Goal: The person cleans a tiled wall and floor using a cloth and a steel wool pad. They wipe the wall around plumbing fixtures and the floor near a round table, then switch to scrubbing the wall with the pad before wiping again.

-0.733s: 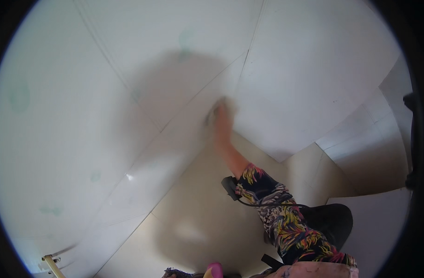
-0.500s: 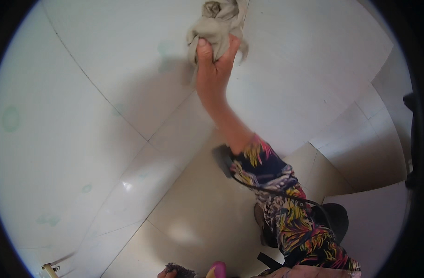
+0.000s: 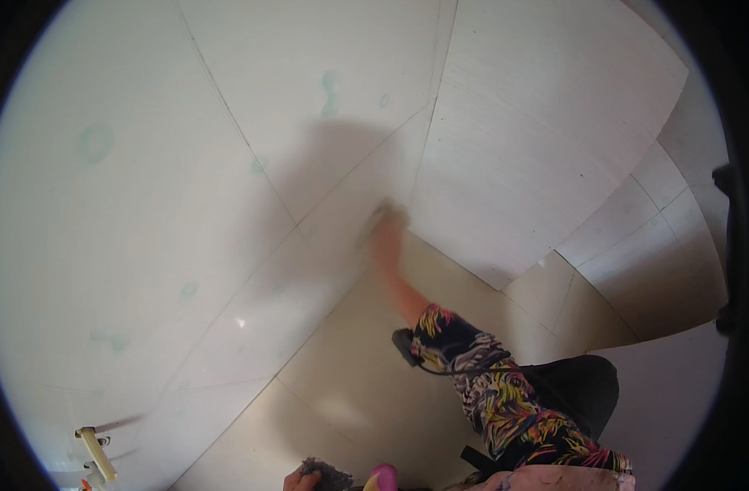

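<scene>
My right arm reaches forward and leftward from my lower right, the elbow nearly straight, the bare wrist running on in line with the forearm. My right hand is closed about the cloth, which bunches just beyond my knuckles; blur hides the separate fingers. The hand is by the corner, with the wall to its left, the panel to its right and the floor behind it, towards me. Whether the cloth presses on the wall, I cannot tell. Further back along the same arm sits my patterned sleeve, with a black box at its cuff. My left hand is well behind the right, low and close to me, partly cut off, its fingers against a dark pad; how tightly they grip, I cannot tell. A pink thing is just right of that pad.
</scene>
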Demonstrator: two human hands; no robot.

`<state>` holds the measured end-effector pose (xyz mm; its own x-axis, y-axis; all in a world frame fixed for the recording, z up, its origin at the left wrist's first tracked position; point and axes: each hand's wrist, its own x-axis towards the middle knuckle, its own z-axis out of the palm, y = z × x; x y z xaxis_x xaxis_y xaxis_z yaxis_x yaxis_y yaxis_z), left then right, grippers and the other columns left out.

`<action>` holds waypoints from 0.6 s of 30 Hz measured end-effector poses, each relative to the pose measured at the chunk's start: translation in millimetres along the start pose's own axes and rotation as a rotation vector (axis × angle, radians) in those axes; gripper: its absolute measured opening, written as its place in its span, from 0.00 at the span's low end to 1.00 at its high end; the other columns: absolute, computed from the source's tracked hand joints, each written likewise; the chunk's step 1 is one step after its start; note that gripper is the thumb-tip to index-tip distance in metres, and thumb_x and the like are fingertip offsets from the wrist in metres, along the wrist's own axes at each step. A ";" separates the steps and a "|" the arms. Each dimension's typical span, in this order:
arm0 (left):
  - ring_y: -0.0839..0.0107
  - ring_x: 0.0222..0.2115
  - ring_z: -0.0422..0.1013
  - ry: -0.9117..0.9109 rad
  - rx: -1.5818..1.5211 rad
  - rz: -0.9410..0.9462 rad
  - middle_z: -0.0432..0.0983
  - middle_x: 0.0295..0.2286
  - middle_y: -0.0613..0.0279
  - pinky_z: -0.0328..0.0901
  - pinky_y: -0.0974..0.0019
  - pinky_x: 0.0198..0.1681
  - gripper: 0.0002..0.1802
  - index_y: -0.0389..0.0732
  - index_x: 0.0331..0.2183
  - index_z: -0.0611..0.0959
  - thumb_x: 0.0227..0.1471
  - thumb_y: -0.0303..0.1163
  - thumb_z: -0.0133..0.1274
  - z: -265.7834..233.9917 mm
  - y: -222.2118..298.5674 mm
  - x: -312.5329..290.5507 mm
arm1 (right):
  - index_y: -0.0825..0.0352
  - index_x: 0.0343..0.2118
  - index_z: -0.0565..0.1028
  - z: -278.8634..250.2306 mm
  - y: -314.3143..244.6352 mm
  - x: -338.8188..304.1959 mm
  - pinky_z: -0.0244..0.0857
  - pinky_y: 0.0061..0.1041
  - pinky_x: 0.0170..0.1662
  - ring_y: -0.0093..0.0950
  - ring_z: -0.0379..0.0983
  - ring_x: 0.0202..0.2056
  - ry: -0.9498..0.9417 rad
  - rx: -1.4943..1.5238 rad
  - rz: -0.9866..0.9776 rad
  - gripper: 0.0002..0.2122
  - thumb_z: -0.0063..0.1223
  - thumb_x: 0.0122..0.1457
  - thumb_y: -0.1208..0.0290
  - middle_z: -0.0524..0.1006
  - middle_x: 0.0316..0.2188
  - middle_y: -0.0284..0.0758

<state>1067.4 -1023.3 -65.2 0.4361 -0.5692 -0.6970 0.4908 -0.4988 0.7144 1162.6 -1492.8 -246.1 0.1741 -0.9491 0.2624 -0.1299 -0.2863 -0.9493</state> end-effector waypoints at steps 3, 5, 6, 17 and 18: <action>0.72 0.30 0.75 0.033 0.019 -0.012 0.79 0.31 0.60 0.68 0.70 0.33 0.18 0.32 0.39 0.80 0.61 0.36 0.43 -3.4 57.5 6.2 | 0.72 0.58 0.63 22.0 -91.1 -31.0 0.54 0.37 0.62 0.45 0.64 0.56 -0.079 0.230 0.059 0.22 0.48 0.64 0.68 0.66 0.54 0.48; 0.73 0.30 0.75 0.003 0.045 -0.015 0.79 0.32 0.61 0.68 0.71 0.33 0.17 0.32 0.39 0.80 0.60 0.35 0.43 2.9 84.1 12.8 | 0.71 0.58 0.63 27.1 -154.1 -44.1 0.53 0.40 0.62 0.46 0.61 0.58 -0.123 0.326 -0.064 0.23 0.54 0.61 0.71 0.64 0.56 0.48; 0.73 0.30 0.75 -0.032 0.048 0.015 0.79 0.32 0.61 0.68 0.71 0.33 0.16 0.32 0.39 0.80 0.60 0.34 0.43 13.0 81.6 23.6 | 0.70 0.57 0.64 17.2 -169.1 -53.6 0.52 0.43 0.63 0.47 0.59 0.58 -0.191 0.332 -0.182 0.24 0.56 0.59 0.71 0.63 0.57 0.49; 0.73 0.32 0.74 -0.170 -0.167 0.026 0.79 0.31 0.60 0.67 0.71 0.37 0.14 0.33 0.39 0.81 0.61 0.32 0.45 111.9 90.9 10.0 | 0.76 0.60 0.62 33.9 -59.0 -18.8 0.49 0.48 0.64 0.51 0.56 0.62 0.256 0.350 0.111 0.28 0.52 0.56 0.73 0.62 0.60 0.52; 0.67 0.36 0.74 -0.149 -0.091 0.017 0.79 0.34 0.54 0.67 0.68 0.43 0.16 0.32 0.41 0.81 0.60 0.32 0.45 112.5 89.3 8.8 | 0.77 0.60 0.61 36.7 -30.4 -17.7 0.49 0.46 0.65 0.49 0.56 0.62 0.246 0.294 0.217 0.27 0.50 0.58 0.72 0.63 0.60 0.53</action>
<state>1030.2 -1146.4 -0.6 0.3313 -0.6711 -0.6632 0.5536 -0.4309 0.7126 1199.3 -1462.5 -228.2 -0.0691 -0.9963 0.0509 0.1521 -0.0610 -0.9865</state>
